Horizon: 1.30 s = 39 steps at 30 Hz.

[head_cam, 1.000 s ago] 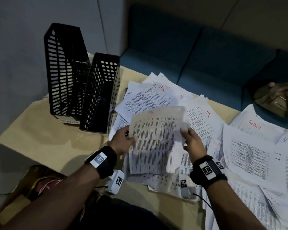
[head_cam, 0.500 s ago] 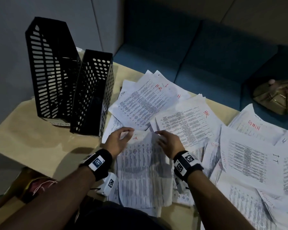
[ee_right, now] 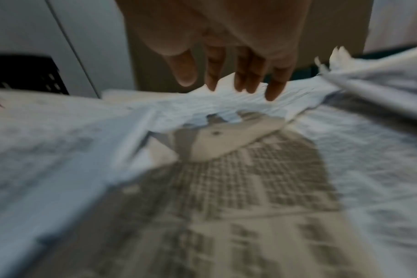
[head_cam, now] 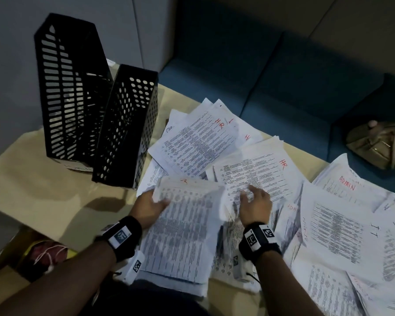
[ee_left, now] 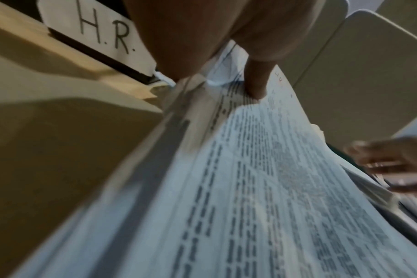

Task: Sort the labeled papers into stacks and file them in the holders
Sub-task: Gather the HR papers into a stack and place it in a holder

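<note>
My left hand [head_cam: 154, 202] [ee_left: 255, 88] grips the top left corner of a stack of printed papers [head_cam: 180, 231] [ee_left: 262, 188], thumb on the top sheet. My right hand [head_cam: 252, 200] [ee_right: 236, 75] hovers with fingers spread over a sheet marked HR [head_cam: 255, 172] [ee_right: 226, 105], holding nothing. More HR sheets [head_cam: 198, 142] fan out behind. Two black perforated holders [head_cam: 123, 126] stand at the table's back left; in the left wrist view one carries an H.R. label [ee_left: 102, 30].
Sheets marked ADMIN [head_cam: 347, 183] and IT [head_cam: 374, 231] cover the right of the wooden table [head_cam: 43, 185]. A blue sofa [head_cam: 271, 83] with a tan bag [head_cam: 379, 144] sits behind. A box with red items [head_cam: 46, 252] lies at the lower left.
The stack was lowered from upright onto the table. My right hand let go of it and moved right over the HR sheet. My left hand kept its grip.
</note>
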Each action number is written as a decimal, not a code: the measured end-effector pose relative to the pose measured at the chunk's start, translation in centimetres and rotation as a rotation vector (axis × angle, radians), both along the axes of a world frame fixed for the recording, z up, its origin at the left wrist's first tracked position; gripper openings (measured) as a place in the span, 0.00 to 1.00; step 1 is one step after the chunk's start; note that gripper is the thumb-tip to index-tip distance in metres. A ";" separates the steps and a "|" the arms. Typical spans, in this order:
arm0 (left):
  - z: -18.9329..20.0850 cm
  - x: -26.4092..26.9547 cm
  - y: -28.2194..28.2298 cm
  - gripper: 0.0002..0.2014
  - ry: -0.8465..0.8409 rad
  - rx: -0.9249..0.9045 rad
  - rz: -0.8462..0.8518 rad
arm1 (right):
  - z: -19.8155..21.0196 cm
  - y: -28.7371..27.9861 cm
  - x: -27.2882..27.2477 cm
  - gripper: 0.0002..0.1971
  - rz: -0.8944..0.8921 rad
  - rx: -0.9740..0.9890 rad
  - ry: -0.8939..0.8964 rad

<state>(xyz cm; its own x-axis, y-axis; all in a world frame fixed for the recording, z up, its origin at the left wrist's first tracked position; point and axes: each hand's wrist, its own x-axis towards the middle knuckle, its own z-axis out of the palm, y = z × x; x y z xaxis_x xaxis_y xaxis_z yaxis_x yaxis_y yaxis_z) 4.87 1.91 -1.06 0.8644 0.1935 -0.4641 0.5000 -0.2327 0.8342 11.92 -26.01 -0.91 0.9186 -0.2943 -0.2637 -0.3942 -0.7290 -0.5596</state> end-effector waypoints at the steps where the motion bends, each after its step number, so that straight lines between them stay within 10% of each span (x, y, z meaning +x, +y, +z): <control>1: -0.2 -0.1 0.4 0.12 -0.003 0.001 0.033 | -0.1 -0.7 -0.3 0.23 0.042 -0.136 0.067; 5: -0.5 -0.4 2.2 0.17 0.045 0.042 0.070 | -1.7 -1.8 -2.2 0.29 0.451 -0.354 0.307; 10: -0.1 -1.2 3.0 0.18 0.067 0.131 0.013 | -1.9 -2.4 -4.5 0.20 0.596 -0.179 0.146; 13: -0.4 -1.8 3.2 0.19 0.091 0.161 -0.059 | -0.7 -2.8 -4.0 0.09 0.381 -0.143 -0.033; 20: -0.4 -2.4 2.8 0.17 0.101 0.210 -0.076 | 2.0 -0.7 0.2 0.48 -0.372 -0.004 0.318; 24: -0.7 -2.5 2.8 0.18 0.111 0.205 -0.055 | 1.8 0.2 1.4 0.51 -0.397 0.095 0.387; 29: -1.1 -2.7 3.3 0.22 0.143 0.197 -0.070 | 1.1 0.1 0.9 0.17 -0.287 0.080 0.320; 39: 0.0 -2.5 2.4 0.21 0.175 0.123 -0.002 | 6.5 -9.2 2.4 0.19 -0.384 -0.069 0.164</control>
